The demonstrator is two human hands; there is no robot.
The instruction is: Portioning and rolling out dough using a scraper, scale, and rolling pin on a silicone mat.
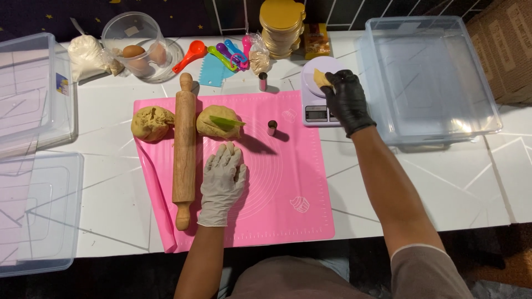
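Right hand (pixel 346 97), black-gloved, pinches a small piece of dough (pixel 321 79) over the pale kitchen scale (pixel 317 111) at the pink mat's (pixel 288 182) far corner. Left hand (pixel 223 180), in a whitish glove, lies flat and released on the mat, fingertips touching a dough lump (pixel 219 123) with a green scraper (pixel 226 122) on it. A wooden rolling pin (pixel 184 149) lies just beside it. At the counter's (pixel 460 182) back, an orange-yellow packet (pixel 317 41) stands beside stacked gold discs (pixel 281 27); a clear tub (pixel 429 77) sits right.
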